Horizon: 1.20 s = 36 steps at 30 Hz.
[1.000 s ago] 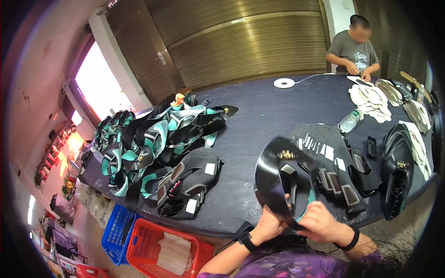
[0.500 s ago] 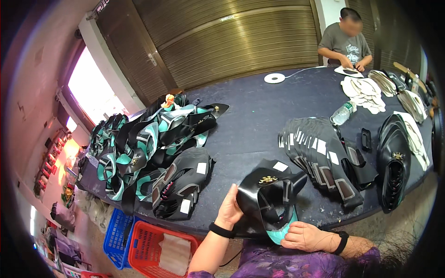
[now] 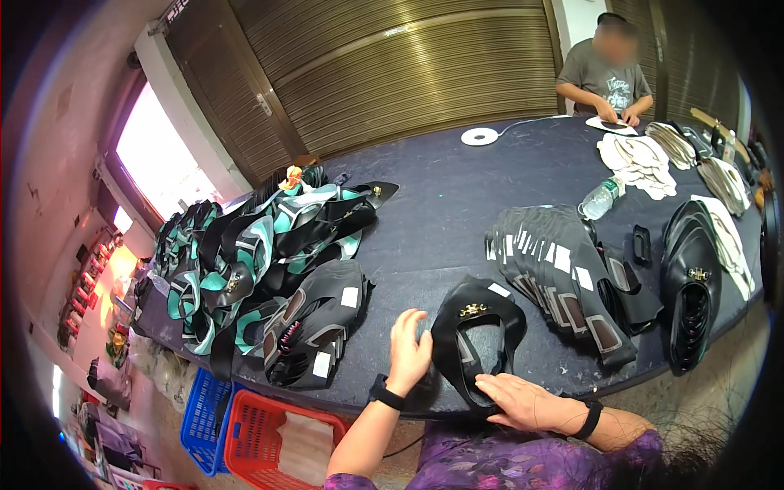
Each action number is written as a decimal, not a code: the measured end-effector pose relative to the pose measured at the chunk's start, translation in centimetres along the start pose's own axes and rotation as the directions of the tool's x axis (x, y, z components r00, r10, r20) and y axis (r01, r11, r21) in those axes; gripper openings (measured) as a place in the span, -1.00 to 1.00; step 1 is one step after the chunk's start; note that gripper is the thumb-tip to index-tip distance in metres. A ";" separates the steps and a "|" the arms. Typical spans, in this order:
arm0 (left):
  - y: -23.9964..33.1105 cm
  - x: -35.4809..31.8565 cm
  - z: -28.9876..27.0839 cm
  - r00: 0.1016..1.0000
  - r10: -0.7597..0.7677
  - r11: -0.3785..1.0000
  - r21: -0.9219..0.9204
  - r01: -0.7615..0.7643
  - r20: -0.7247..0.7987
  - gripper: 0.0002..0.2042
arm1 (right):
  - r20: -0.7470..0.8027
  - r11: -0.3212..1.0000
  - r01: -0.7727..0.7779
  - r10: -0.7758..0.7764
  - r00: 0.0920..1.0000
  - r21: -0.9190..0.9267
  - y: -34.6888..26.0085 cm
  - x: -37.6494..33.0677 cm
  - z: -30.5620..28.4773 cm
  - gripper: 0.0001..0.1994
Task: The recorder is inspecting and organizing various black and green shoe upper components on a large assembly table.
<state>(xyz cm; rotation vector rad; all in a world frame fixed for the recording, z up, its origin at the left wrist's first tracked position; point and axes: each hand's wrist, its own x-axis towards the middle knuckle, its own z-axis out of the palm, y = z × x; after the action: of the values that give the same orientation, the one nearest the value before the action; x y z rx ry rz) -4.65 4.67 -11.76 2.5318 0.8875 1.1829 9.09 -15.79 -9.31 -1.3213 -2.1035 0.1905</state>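
A black shoe upper [image 3: 447,341] with a gold ornament [image 3: 473,310] lies flat on the dark table near its front edge, ornament end away from me. Its two sides curve round an oval gap and come together towards me. My right hand [image 3: 527,402] rests over that near end, fingers stretched out and pressed flat on it. Just left of the upper, my left hand [image 3: 408,353] is raised with fingers extended and thumb apart, holding nothing. Right of the upper is a fanned row of grey-black shoe pieces [image 3: 543,265] with white labels.
At left lie a heap of black-and-teal uppers [image 3: 269,237] and a grey-black stack [image 3: 331,306]. Nested black uppers [image 3: 682,269] stand at right. A bottle [image 3: 602,200], white pieces [image 3: 633,159] and a tape roll [image 3: 479,136] lie farther back. A person [image 3: 608,77] works across the table [image 3: 425,245].
The upper has gone from tilted up in both hands, teal lining showing, to lying flat on the table. My left hand has let go of it; my right hand has flattened on its near end.
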 end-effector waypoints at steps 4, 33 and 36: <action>4.2 -0.1 -1.5 0.795 0.209 0.853 -0.504 0.137 0.569 -0.66 | -0.110 0.996 -0.088 0.089 0.990 0.011 0.8 0.3 -1.4 -0.42; 6.9 -1.5 -4.1 0.607 0.552 0.832 -0.427 -0.354 0.572 -0.71 | 0.194 0.976 0.067 -0.108 0.975 0.206 4.1 0.9 -1.7 -0.73; 6.8 -0.9 -4.4 0.625 0.557 0.810 -0.524 -0.263 0.546 -0.71 | 0.162 0.964 0.046 -0.091 0.983 0.262 3.9 1.0 -1.9 -0.77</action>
<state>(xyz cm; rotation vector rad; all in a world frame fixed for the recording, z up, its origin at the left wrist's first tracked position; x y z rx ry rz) -5.45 -1.51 -6.58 2.5458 -0.1472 0.3339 12.88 -13.46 -9.10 -1.1093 -2.1768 0.5472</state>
